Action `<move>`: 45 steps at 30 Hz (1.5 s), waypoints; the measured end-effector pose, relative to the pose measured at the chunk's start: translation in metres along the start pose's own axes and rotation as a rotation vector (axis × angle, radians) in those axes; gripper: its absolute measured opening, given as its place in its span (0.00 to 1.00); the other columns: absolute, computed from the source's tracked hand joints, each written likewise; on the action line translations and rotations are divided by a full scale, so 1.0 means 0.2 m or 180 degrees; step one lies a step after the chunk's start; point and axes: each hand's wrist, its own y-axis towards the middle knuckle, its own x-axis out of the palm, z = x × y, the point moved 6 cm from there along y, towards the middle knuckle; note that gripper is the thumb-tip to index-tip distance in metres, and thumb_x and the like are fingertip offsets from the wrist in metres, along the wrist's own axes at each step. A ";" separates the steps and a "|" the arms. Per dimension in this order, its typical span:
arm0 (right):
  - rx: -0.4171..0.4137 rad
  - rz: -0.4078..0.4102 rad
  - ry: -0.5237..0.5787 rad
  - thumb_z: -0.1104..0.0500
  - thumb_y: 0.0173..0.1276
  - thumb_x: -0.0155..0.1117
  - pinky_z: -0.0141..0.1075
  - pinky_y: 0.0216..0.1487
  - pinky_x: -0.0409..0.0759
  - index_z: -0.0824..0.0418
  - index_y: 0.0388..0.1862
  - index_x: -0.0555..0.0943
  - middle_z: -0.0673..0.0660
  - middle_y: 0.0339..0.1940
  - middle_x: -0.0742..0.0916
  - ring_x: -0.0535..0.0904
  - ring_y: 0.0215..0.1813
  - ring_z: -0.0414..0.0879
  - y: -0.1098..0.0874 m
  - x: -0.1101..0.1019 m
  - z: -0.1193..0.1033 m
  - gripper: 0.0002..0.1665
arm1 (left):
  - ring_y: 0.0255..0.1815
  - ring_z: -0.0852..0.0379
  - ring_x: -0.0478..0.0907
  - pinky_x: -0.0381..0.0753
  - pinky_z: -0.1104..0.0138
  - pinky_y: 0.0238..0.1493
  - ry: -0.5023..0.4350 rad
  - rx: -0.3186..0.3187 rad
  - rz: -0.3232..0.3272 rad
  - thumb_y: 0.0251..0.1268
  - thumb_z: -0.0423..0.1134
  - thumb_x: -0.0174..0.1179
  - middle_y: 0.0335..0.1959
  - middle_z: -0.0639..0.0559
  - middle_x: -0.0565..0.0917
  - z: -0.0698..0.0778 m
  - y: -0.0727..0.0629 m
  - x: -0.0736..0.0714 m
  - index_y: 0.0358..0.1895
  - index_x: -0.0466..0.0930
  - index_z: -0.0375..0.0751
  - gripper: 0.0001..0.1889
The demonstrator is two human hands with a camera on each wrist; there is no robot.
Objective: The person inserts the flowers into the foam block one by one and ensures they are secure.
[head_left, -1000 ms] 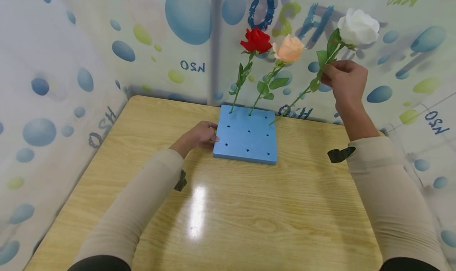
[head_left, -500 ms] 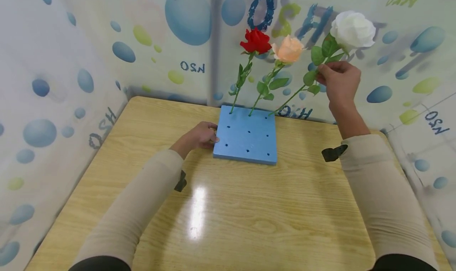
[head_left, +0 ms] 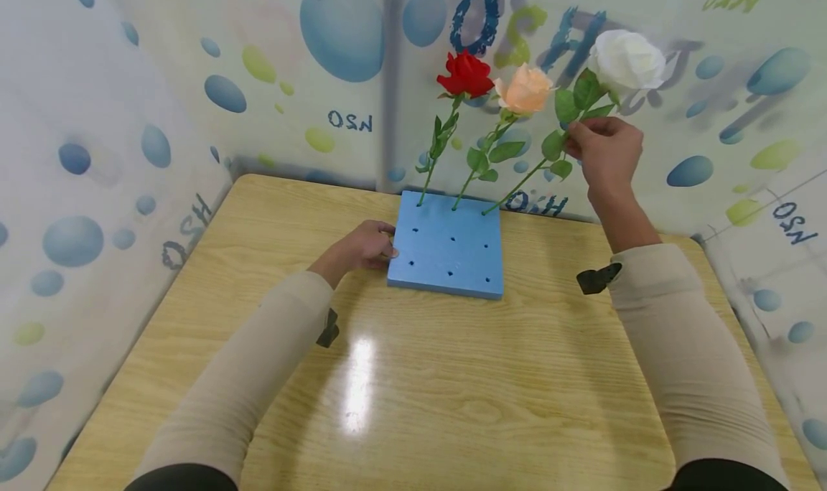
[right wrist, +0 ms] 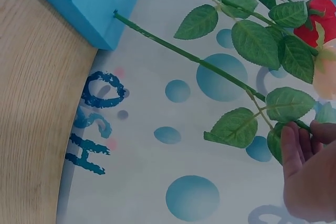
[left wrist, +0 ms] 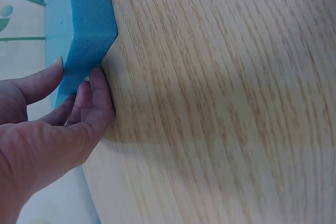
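Note:
My right hand (head_left: 607,153) pinches the leafy stem of a white rose (head_left: 627,60) between thumb and fingers. In the right wrist view the lower end of its green stem (right wrist: 184,53) meets a hole near the corner of the blue foam board (head_left: 446,250). My left hand (head_left: 368,244) grips the board's left edge, thumb (left wrist: 50,80) against the top face and fingers curled at the side, close to the table. A red rose (head_left: 465,75) and a peach rose (head_left: 523,89) stand tilted in the board's back row of holes.
The board lies at the back of a wooden table (head_left: 413,390), near the patterned wall (head_left: 310,146). Several bare holes dot its middle and front rows. Another wall (head_left: 769,261) borders the table on the right.
My right hand has moved left and slightly down with the white rose. Its stem end has shifted from the board's right edge to the back right hole. My left hand stays in place.

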 end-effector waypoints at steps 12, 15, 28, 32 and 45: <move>0.0222 0.0140 -0.0105 0.58 0.61 0.71 0.26 0.35 0.83 0.58 0.34 0.82 0.51 0.31 0.84 0.84 0.30 0.40 0.00 0.04 0.02 0.07 | 0.58 0.50 0.71 0.74 0.54 0.63 0.0042 0.0086 -0.0016 0.65 0.26 0.52 0.69 0.42 0.66 0.00 -0.01 0.00 0.75 0.57 0.39 0.34; 0.0277 0.0158 -0.0065 0.58 0.61 0.71 0.27 0.36 0.83 0.57 0.33 0.82 0.52 0.31 0.84 0.84 0.29 0.41 0.00 0.05 0.02 0.06 | 0.59 0.49 0.71 0.74 0.54 0.63 0.0054 0.0093 0.0001 0.65 0.26 0.53 0.69 0.42 0.66 0.00 -0.02 0.00 0.75 0.57 0.40 0.34; 0.0304 0.0069 -0.0137 0.59 0.62 0.70 0.27 0.35 0.83 0.65 0.43 0.84 0.51 0.32 0.83 0.84 0.30 0.41 0.02 0.10 0.03 0.13 | 0.60 0.49 0.71 0.73 0.53 0.63 0.0090 0.0115 0.0002 0.65 0.26 0.53 0.70 0.43 0.66 0.00 -0.01 -0.01 0.75 0.57 0.40 0.34; 0.0269 0.0028 -0.0273 0.59 0.62 0.70 0.27 0.36 0.83 0.63 0.39 0.83 0.50 0.31 0.83 0.83 0.30 0.40 0.02 0.12 0.03 0.10 | 0.60 0.48 0.71 0.73 0.53 0.64 0.0106 0.0110 0.0009 0.65 0.26 0.54 0.70 0.43 0.65 0.00 -0.02 -0.01 0.75 0.57 0.40 0.34; 0.0347 0.0105 -0.0422 0.58 0.63 0.69 0.28 0.37 0.83 0.62 0.41 0.83 0.50 0.32 0.83 0.83 0.29 0.39 0.04 0.08 0.05 0.11 | 0.61 0.48 0.71 0.73 0.54 0.63 0.0103 0.0106 0.0005 0.65 0.26 0.53 0.66 0.42 0.69 0.00 0.00 0.00 0.75 0.58 0.40 0.34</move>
